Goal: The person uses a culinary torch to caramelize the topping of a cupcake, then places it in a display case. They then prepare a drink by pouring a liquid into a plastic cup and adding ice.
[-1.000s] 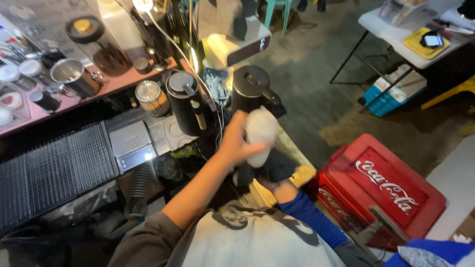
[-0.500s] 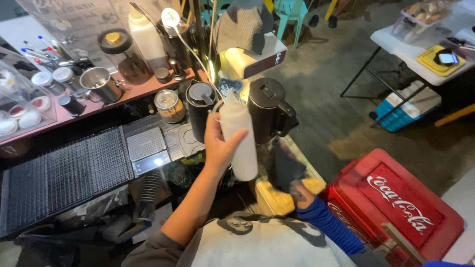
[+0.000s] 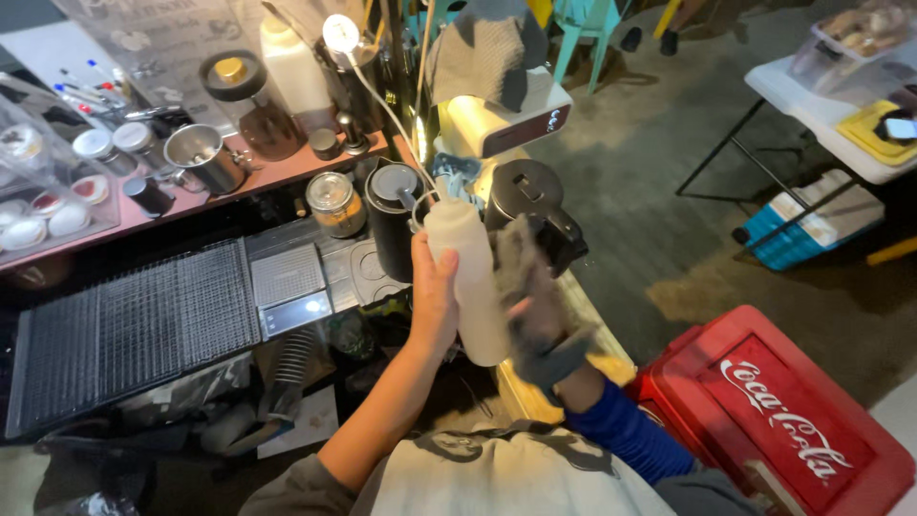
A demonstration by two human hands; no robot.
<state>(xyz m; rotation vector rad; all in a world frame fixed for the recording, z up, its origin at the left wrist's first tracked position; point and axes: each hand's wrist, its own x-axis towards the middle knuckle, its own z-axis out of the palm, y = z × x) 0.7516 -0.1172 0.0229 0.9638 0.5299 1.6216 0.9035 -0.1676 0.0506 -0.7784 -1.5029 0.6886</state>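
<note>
Street food stall, wire grill rack [image 3: 134, 330], condiment jars [image 3: 334, 203] on counter, red cooler [image 3: 774, 420], folding table [image 3: 821, 105], concrete ground

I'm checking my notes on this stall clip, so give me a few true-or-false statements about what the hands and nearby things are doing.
1. The left hand grips a whitish squeeze bottle. True.
2. The right hand is bare. False: it wears a grey glove, above a blue sleeve.
3. The squeeze bottle lies flat on the counter. False: it is held roughly upright in the air.
4. A red cooler box sits to the person's right. True.
5. The wire grill rack is loaded with food. False: nothing lies on it.
</note>
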